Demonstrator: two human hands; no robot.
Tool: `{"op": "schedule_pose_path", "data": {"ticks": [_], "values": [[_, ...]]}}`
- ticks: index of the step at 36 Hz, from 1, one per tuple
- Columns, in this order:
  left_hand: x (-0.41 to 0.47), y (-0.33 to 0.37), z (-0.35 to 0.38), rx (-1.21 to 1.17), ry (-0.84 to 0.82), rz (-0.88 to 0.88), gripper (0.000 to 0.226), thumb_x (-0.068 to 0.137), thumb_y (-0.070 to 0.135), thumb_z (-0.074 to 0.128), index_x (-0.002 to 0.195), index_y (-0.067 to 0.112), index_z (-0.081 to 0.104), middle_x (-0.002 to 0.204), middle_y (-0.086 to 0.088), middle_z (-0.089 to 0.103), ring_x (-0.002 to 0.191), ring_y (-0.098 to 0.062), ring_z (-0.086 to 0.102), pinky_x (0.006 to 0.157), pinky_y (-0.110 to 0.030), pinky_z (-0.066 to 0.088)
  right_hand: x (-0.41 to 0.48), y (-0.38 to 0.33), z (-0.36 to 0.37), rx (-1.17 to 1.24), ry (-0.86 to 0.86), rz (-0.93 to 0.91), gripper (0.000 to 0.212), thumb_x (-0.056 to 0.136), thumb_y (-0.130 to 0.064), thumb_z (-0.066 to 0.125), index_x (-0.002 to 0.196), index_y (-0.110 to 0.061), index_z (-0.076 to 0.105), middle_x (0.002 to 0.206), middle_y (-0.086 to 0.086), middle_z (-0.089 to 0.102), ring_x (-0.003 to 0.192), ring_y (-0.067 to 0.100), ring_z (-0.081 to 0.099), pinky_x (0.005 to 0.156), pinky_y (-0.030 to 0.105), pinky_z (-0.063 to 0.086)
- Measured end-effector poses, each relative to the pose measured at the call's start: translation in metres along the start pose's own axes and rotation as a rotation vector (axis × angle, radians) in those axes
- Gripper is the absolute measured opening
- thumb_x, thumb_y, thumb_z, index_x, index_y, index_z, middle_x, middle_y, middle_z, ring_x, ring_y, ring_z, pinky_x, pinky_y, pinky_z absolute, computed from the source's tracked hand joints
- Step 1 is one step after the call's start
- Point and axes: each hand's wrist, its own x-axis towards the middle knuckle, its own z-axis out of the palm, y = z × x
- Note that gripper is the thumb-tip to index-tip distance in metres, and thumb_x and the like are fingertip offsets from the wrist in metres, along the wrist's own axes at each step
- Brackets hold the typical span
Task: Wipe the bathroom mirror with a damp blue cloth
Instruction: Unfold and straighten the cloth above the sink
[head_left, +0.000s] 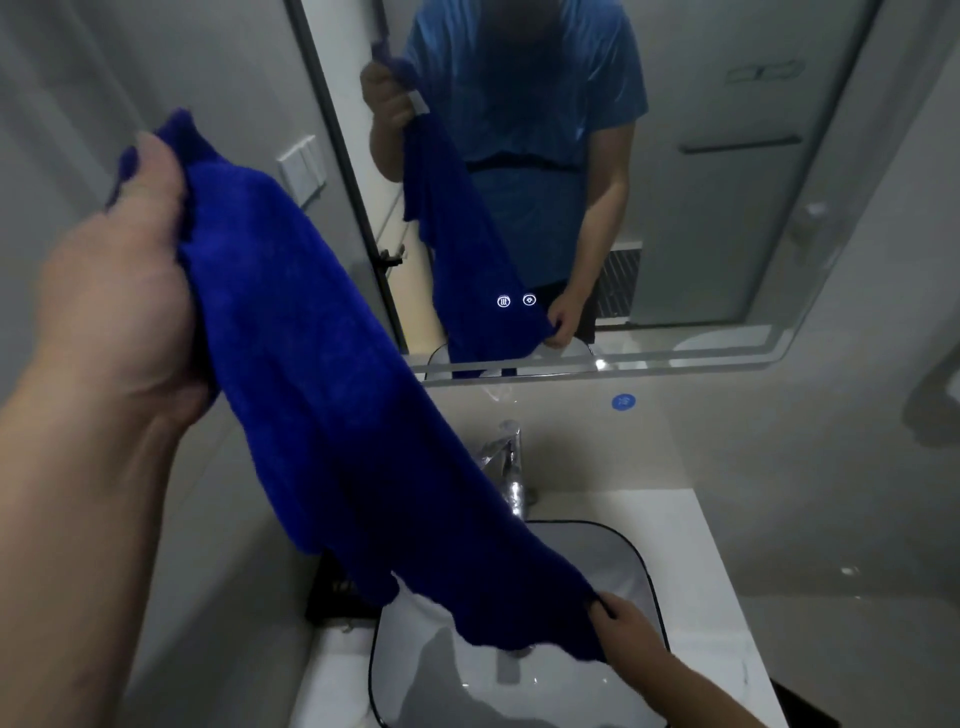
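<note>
A dark blue cloth (332, 374) hangs stretched on a slant between my two hands, in front of the mirror and above the sink. My left hand (114, 280) is raised at the upper left and grips the cloth's top end in its fist. Lower down, at the right over the basin, my right hand (621, 621) pinches the bottom corner. The bathroom mirror (727, 182) fills the wall ahead; it reflects a person in a blue shirt holding the cloth. Two small lit touch icons (516, 301) glow near the mirror's lower edge.
Below the cloth is a white rectangular basin (634, 561) with a dark rim, set in a white counter (691, 525). A chrome tap (506, 462) stands behind it. A wall switch (301, 169) sits left of the mirror, a round blue sticker (623, 402) below it, a dark object (332, 597) left of the basin.
</note>
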Motion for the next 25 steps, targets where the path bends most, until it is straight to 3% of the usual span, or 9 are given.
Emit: {"op": "schedule_pose_path", "data": {"ticks": [4, 6, 9, 13, 15, 17, 20, 23, 25], "values": [[-0.008, -0.011, -0.009, 0.332, 0.174, -0.083, 0.065, 0.060, 0.090, 0.078, 0.096, 0.036, 0.084, 0.101, 0.001, 0.081, 0.095, -0.025, 0.078, 0.089, -0.054, 0.061, -0.009, -0.045, -0.047, -0.078, -0.039, -0.024, 0.030, 0.111, -0.042, 0.049, 0.107, -0.032, 0.077, 0.096, -0.010, 0.076, 0.088, 0.007, 0.069, 0.072, 0.024, 0.049], [-0.024, -0.028, -0.020, 0.532, 0.211, -0.216, 0.068, 0.063, 0.092, 0.071, 0.083, 0.027, 0.081, 0.083, 0.003, 0.076, 0.078, -0.023, 0.073, 0.074, -0.040, 0.057, -0.014, -0.069, -0.078, -0.192, -0.045, -0.042, 0.031, 0.109, -0.042, 0.052, 0.098, -0.029, 0.078, 0.093, -0.007, 0.075, 0.085, 0.009, 0.068, 0.069, 0.023, 0.048], [-0.055, -0.063, -0.028, 0.766, 0.207, -0.393, 0.066, 0.085, 0.075, 0.067, 0.074, 0.011, 0.072, 0.069, -0.002, 0.069, 0.058, -0.020, 0.058, 0.060, -0.036, 0.047, -0.030, -0.109, -0.117, -0.267, -0.050, -0.007, 0.031, 0.105, -0.040, 0.057, 0.096, -0.022, 0.080, 0.095, -0.001, 0.077, 0.089, 0.017, 0.072, 0.076, 0.027, 0.056], [-0.099, -0.120, -0.018, 0.675, 0.086, -0.585, 0.040, 0.100, 0.044, 0.070, 0.080, 0.010, 0.075, 0.076, -0.015, 0.078, 0.067, -0.027, 0.068, 0.071, -0.040, 0.054, -0.053, -0.162, -0.140, -0.319, -0.027, -0.047, 0.022, 0.099, -0.033, 0.061, 0.104, -0.018, 0.078, 0.099, 0.000, 0.075, 0.086, 0.015, 0.069, 0.068, 0.027, 0.052], [-0.120, -0.140, -0.006, 0.679, 0.016, -0.621, 0.030, 0.102, 0.035, 0.068, 0.081, 0.014, 0.073, 0.073, -0.008, 0.076, 0.073, -0.029, 0.070, 0.073, -0.040, 0.054, -0.065, -0.182, -0.138, -0.193, -0.024, -0.087, 0.036, 0.096, -0.029, 0.066, 0.133, -0.025, 0.067, 0.124, 0.001, 0.067, 0.099, 0.016, 0.067, 0.077, 0.032, 0.056], [-0.141, -0.150, 0.009, 0.694, -0.082, -0.625, 0.024, 0.103, 0.037, 0.066, 0.088, 0.020, 0.074, 0.077, -0.002, 0.078, 0.076, -0.029, 0.074, 0.076, -0.042, 0.059, -0.075, -0.196, -0.131, 0.126, -0.064, -0.103, 0.059, 0.095, -0.020, 0.070, 0.151, -0.033, 0.054, 0.130, 0.007, 0.069, 0.102, 0.025, 0.072, 0.085, 0.042, 0.063], [-0.169, -0.150, 0.034, 0.560, -0.247, -0.628, 0.020, 0.106, 0.035, 0.062, 0.097, 0.026, 0.077, 0.087, -0.006, 0.081, 0.078, -0.025, 0.078, 0.074, -0.045, 0.066, -0.087, -0.213, -0.111, 0.629, -0.211, -0.096, 0.053, 0.096, -0.009, 0.070, 0.142, -0.034, 0.063, 0.104, 0.017, 0.081, 0.072, 0.021, 0.073, 0.068, 0.034, 0.062], [-0.189, -0.141, 0.055, 0.382, -0.330, -0.620, 0.025, 0.105, 0.033, 0.060, 0.104, 0.017, 0.079, 0.092, -0.011, 0.081, 0.083, -0.025, 0.078, 0.068, -0.031, 0.063, -0.094, -0.222, -0.092, 0.866, -0.294, -0.086, 0.044, 0.099, -0.005, 0.065, 0.136, -0.029, 0.068, 0.119, 0.019, 0.074, 0.071, 0.019, 0.076, 0.063, 0.031, 0.061], [-0.197, -0.137, 0.065, 0.302, -0.345, -0.651, 0.035, 0.103, 0.040, 0.058, 0.105, 0.012, 0.078, 0.094, -0.015, 0.079, 0.081, -0.025, 0.075, 0.073, -0.035, 0.061, -0.100, -0.222, -0.083, 0.925, -0.376, -0.101, 0.048, 0.099, 0.001, 0.053, 0.138, -0.023, 0.064, 0.128, 0.024, 0.067, 0.080, 0.022, 0.079, 0.067, 0.033, 0.062]]}}
